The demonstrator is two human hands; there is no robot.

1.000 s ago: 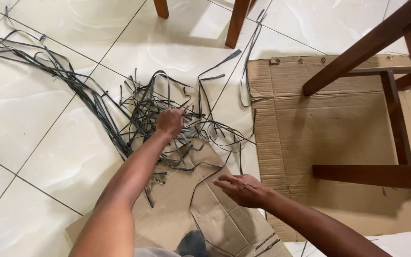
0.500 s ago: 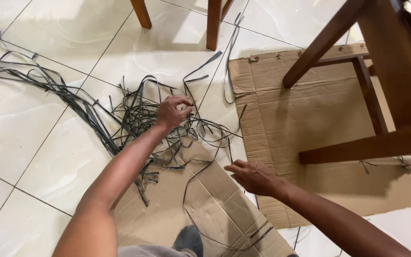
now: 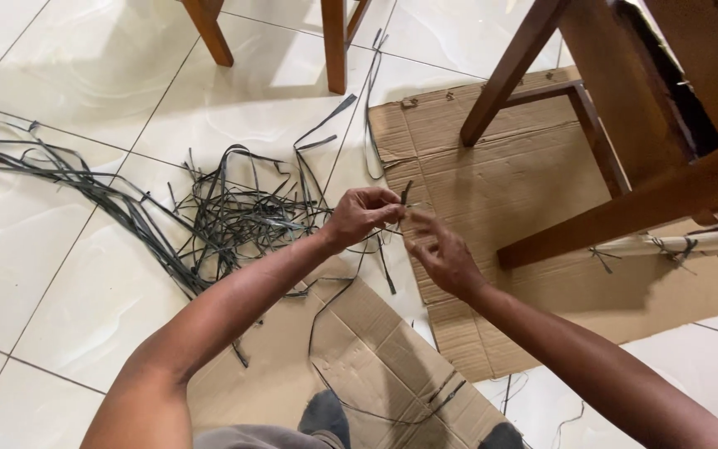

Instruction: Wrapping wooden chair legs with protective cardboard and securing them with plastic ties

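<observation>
My left hand (image 3: 359, 214) is raised over the floor and pinches a thin dark strip (image 3: 403, 196) whose short end sticks up between the fingers. My right hand (image 3: 440, 252) meets it from the right, fingers spread and touching the same strip. A long loop of this strip trails down over the flattened cardboard (image 3: 376, 349) in front of me. A tangled pile of dark strips (image 3: 234, 216) lies on the tiled floor just left of my hands, with a long bundle (image 3: 60, 170) running off to the far left.
A wooden chair frame (image 3: 617, 108) stands on a large cardboard sheet (image 3: 525, 191) at the right, with strips tied around a pale rail (image 3: 666, 244). Two more wooden legs (image 3: 334, 46) stand at the top. A dark foot (image 3: 326, 416) shows at the bottom edge.
My left hand has lifted out of the strip pile and moved right with one strip. My right hand has risen from the cardboard to meet it. The view has shifted right.
</observation>
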